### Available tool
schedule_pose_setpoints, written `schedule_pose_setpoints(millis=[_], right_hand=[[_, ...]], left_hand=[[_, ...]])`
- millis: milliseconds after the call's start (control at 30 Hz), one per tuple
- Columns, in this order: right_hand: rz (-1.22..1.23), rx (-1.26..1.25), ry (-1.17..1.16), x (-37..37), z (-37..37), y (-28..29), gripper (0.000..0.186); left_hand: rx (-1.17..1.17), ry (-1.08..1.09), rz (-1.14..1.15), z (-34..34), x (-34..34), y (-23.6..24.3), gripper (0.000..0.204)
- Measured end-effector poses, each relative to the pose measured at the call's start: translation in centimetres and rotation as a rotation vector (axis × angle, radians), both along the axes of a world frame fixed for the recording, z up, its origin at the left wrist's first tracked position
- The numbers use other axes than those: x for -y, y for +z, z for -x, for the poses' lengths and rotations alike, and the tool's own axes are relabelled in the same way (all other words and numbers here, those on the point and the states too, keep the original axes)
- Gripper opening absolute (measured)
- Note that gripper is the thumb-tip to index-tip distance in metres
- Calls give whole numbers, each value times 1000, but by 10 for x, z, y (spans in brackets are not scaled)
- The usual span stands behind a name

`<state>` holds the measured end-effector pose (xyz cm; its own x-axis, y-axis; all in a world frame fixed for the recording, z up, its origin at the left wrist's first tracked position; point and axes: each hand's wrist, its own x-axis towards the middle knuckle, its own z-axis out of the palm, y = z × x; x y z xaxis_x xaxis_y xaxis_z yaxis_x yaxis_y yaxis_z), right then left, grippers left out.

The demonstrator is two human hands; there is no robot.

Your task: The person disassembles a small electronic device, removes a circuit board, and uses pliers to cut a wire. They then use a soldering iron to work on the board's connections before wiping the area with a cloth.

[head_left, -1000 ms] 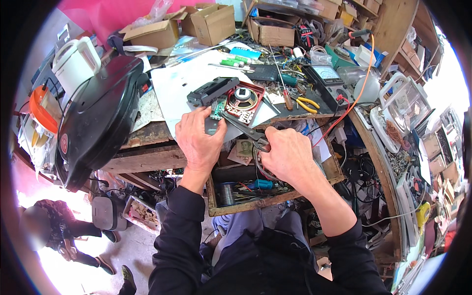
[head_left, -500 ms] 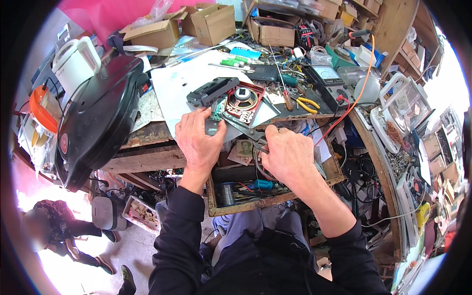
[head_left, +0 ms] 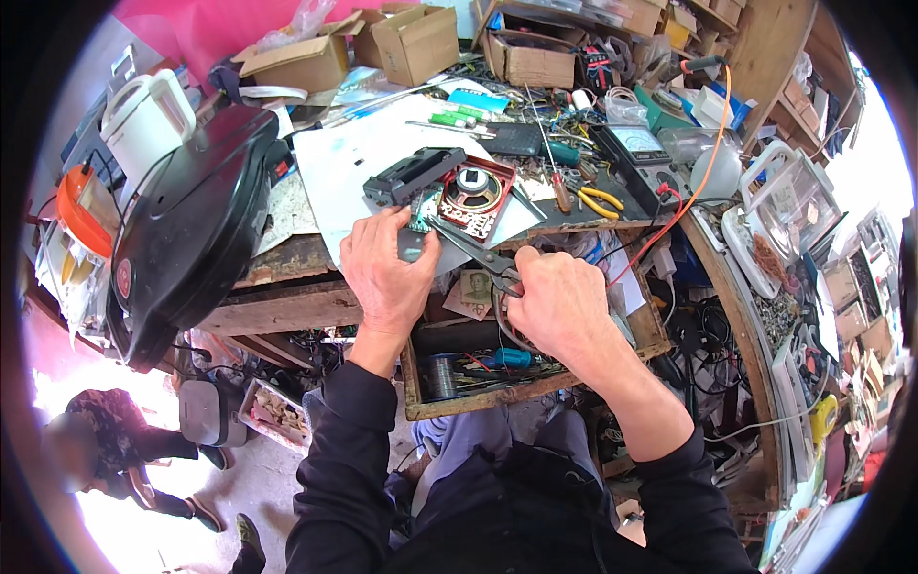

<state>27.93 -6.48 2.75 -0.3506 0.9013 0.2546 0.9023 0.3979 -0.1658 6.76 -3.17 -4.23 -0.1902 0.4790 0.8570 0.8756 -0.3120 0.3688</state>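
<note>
At the front edge of the bench, my left hand [head_left: 387, 273] pinches a small green circuit board [head_left: 421, 219], partly hidden by its fingers. Long-nose pliers [head_left: 470, 251] are gripped by their handles in my right hand [head_left: 564, 304]. Their jaws point up and left, reaching the board near my left fingertips; whether they bite on anything is too small to tell. Just beyond lies a red open case [head_left: 502, 182] with a round speaker [head_left: 472, 189] in it. A black plastic housing [head_left: 411, 176] leans beside it on the white paper [head_left: 330, 163].
Below my hands an open wooden drawer [head_left: 535, 385] holds a solder spool [head_left: 442, 376] and a banknote [head_left: 473, 290]. Yellow-handled pliers [head_left: 602, 203], a screwdriver [head_left: 560, 196] and a multimeter [head_left: 639, 145] lie right. A large black lidded appliance [head_left: 196, 230] stands left. A person [head_left: 124, 440] sits lower left.
Both hands keep nearly the same place and hold. The pliers and my right hand have shifted very slightly to the left.
</note>
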Motion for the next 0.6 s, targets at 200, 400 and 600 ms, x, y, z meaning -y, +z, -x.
schedule_pose_setpoints(millis=[200,400,600], right_hand=[[-17,14,7,-3,-1,-3,21],[-91,40,-2,-2,-1,-2,24],[-83,34,-32,4,4,3,30]], left_hand=[[-7,2,-6,1,-1,-2,34],[1,1,4,0,0,-1,35],[1,8,25,2,0,-2,36]])
